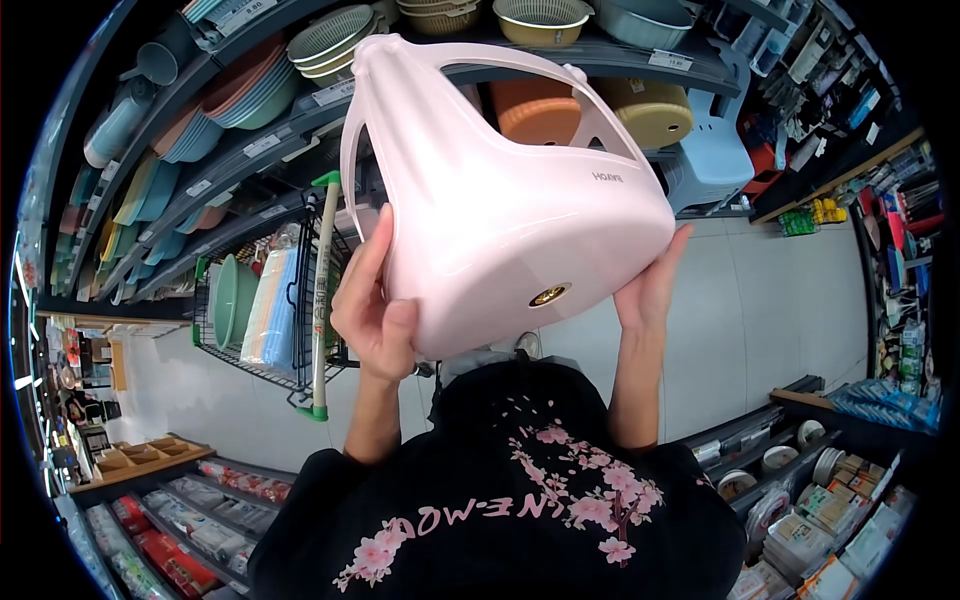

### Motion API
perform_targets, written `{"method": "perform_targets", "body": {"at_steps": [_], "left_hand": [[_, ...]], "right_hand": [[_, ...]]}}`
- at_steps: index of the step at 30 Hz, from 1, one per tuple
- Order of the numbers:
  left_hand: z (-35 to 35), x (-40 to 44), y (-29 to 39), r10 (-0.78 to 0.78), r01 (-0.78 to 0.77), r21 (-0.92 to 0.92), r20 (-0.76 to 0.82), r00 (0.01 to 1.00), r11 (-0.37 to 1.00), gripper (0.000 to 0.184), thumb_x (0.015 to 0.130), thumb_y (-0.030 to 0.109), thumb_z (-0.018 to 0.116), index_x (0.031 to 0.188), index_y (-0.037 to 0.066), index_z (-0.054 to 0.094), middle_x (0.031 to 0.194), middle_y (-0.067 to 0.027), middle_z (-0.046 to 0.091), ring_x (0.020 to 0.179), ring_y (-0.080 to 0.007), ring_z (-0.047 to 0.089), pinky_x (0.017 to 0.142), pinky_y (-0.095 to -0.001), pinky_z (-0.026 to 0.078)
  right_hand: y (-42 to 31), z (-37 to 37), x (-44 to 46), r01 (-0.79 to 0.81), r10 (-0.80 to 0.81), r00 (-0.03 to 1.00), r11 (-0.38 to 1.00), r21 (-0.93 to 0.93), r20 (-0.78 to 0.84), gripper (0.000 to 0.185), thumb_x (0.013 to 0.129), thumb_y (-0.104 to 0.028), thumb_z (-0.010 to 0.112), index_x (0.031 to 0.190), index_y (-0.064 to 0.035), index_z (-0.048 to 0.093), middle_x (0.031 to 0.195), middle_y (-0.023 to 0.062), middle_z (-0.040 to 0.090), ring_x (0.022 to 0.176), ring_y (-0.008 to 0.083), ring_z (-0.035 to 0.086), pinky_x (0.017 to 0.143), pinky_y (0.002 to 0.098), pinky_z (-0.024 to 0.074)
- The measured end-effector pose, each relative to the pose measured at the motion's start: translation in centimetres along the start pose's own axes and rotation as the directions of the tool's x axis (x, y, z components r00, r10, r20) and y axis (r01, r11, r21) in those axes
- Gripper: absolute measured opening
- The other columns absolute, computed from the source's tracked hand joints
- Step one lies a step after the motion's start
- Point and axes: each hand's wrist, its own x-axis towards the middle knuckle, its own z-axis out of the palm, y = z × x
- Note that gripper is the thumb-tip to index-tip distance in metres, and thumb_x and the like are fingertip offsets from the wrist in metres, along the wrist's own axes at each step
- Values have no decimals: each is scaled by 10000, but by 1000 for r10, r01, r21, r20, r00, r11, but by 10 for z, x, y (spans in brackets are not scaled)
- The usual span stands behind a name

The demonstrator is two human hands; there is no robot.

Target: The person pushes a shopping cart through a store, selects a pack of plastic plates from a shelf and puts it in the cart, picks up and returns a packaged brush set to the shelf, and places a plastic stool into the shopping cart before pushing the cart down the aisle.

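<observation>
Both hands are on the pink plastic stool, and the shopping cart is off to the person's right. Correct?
Not quite: the shopping cart is off to the person's left, as the head view shows. The left hand and right hand are both on the pink plastic stool.

The stool is pale pink, the shirt black, pink-blossomed.

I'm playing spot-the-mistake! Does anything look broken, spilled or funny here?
I can't see anything broken or spilled. The pink stool just looks funny: between the left hand and right hand, it's tipped over instead of standing on its legs, so its lettering appears upside down.
</observation>
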Motion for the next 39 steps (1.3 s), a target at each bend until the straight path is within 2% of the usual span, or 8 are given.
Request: {"method": "perform_targets", "body": {"at_steps": [4, 13, 17, 20, 23, 26, 34, 39], "left_hand": [[-4, -7, -6, -149, 138, -163, -58, 987, 977, 843, 973, 613, 399, 1371, -128, 457, 1364, -253, 528, 1202, -274, 566, 1006, -357, 431], [-4, -3, 7, -721, 594, -606, 48, 691, 529, 814, 1020, 602, 163, 1426, -70, 379, 1411, -242, 481, 1301, -293, 482, 1123, -413, 328], [-9, 6, 12, -796, 589, -699, 46, 603, 406, 693, 1024, 595, 194, 1013, 25, 588, 1324, -273, 550, 1223, -321, 541, 1091, -434, 372], [-11, -5, -2, -660, 498, -667, 12, 751, 554, 809, 1019, 608, 161, 1378, -56, 452, 1301, -217, 581, 1199, -278, 563, 1066, -373, 395], [-5, -12, -6, -646, 226, -812, -224, 730, 538, 725, 1044, 522, 160, 1186, -38, 597, 1141, -195, 651, 1199, -302, 561, 1083, -447, 373], [-17, -18, -20, -252, 191, -369, -126, 959, 910, 341, 949, 354, 456, 749, 79, 436, 1048, -188, 638, 1324, -473, 415, 1101, -615, 292], [-24, -16, -31, -26, 20, -168, -39, 999, 986, 397, 909, 351, 606, 669, 121, 390, 1011, -194, 649, 1364, -490, 343, 1123, -630, 230], [-40, -8, -29, -110, 156, -275, 175, 978, 949, 735, 1033, 498, 5, 549, 119, 410, 959, -209, 651, 1425, -429, 228, 1175, -589, 90]], "right_hand": [[-10, -9, -4, -153, 98, 979, 933, 327, 178, 737, 970, -629, 405, 1414, -41, 440, 1437, 119, 467, 1337, 245, 434, 1091, 400, 377], [1, -22, -14, 84, -81, 991, 996, -26, 104, 769, 984, -648, 308, 1109, 30, 649, 1022, 117, 704, 954, 188, 672, 856, 320, 527], [4, -4, -25, 265, -246, 954, 959, -99, 169, 793, 1030, -592, 197, 956, 32, 680, 914, 110, 717, 809, 149, 646, 744, 274, 495], [13, -8, -15, 285, -273, 942, 958, -34, 196, 716, 1046, -533, 232, 947, 25, 669, 1002, 126, 705, 871, 174, 653, 793, 301, 513], [25, -24, 2, 453, -379, 871, 867, -209, 312, 605, 1060, -442, 271, 977, 23, 649, 1195, 184, 637, 1038, 197, 623, 900, 334, 502], [3, 18, -22, 306, -211, 925, 906, -293, 315, 498, 1064, -355, 281, 1022, 2, 626, 1518, 168, 362, 1281, 223, 480, 1051, 354, 397], [1, 28, -32, 400, -278, 880, 871, -284, 386, 473, 1055, -336, 264, 901, -30, 590, 1545, 179, 311, 1329, 265, 437, 1050, 353, 384], [7, 13, -16, 500, -383, 817, 844, -197, 432, 425, 1026, -302, 311, 770, -45, 533, 1534, 226, 311, 1355, 308, 407, 1085, 393, 343]]}}
